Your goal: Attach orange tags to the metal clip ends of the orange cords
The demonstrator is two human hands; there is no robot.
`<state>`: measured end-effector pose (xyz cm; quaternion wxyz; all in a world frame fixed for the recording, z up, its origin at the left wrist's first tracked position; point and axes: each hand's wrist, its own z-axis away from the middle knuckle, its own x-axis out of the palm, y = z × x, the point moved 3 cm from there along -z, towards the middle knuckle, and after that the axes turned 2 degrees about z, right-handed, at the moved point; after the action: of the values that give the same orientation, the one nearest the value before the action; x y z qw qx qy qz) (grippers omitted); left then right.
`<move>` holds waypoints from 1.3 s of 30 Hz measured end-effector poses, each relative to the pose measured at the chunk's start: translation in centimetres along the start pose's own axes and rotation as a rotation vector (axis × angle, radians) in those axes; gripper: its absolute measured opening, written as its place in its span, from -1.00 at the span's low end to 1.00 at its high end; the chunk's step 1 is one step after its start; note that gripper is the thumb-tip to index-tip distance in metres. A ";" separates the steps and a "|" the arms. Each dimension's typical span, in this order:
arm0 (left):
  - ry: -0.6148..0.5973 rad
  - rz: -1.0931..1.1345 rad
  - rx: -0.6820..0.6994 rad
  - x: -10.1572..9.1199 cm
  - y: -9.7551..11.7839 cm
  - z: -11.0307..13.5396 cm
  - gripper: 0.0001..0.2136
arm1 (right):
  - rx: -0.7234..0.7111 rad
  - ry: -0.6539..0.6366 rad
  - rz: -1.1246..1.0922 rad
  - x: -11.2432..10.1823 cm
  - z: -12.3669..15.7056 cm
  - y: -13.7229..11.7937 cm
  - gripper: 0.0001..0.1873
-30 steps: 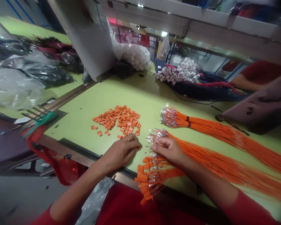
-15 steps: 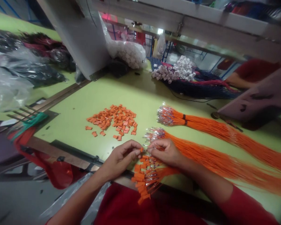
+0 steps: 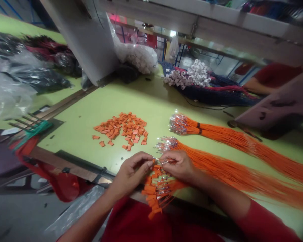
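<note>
At the far left, clear and dark plastic bags (image 3: 12, 90) lie heaped, and nearer the front edge stand metal prongs wrapped in green (image 3: 36, 129). On the green counter (image 3: 75, 124) a scattered pile of orange housings (image 3: 126, 127) sits just beyond the left hand (image 3: 133, 171), whose thumb and fingers make a narrow grip on a small orange piece (image 3: 154, 161). Just below that piece, a cluster of orange-capped wire ends (image 3: 153, 195) fans out at the counter's front edge. The right hand (image 3: 178, 164) pinches a thin wire, its metal tip at the orange piece; whether it is inside cannot be told. Behind the right hand stretches an untied orange wire bundle (image 3: 212, 164); beyond it lies a banded orange bundle (image 3: 227, 134). Farther right, another person's forearm (image 3: 257, 87) shows.
</note>
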<state>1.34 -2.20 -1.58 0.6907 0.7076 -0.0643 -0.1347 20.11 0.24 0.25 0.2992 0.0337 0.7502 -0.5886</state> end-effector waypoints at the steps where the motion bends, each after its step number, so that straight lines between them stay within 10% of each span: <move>1: 0.024 -0.023 0.012 0.2 0.1 0.0 -0.84 | -0.009 0.009 0.002 0.0 0.1 0.0 -0.85; 18: 0.091 -0.125 0.090 1.2 1.0 0.4 -0.86 | 0.081 -0.108 -0.112 0.4 0.1 0.0 -0.87; 27: 0.258 -0.812 0.253 -2.9 0.4 -3.0 -0.83 | 0.176 0.047 -0.350 -0.1 -1.2 0.9 -0.81; 31: 0.196 -1.002 0.324 -3.1 0.6 -4.6 -0.80 | 0.217 0.050 -0.399 0.0 -1.4 1.2 -0.75; 39: -0.065 -0.710 0.370 -3.9 1.2 -3.1 -0.77 | 0.185 0.029 -0.395 0.0 -1.3 0.4 -0.76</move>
<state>-1.42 1.86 0.02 0.4595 0.7937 0.1392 -0.3736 19.71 1.57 0.11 0.1629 -0.0785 0.6893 -0.7016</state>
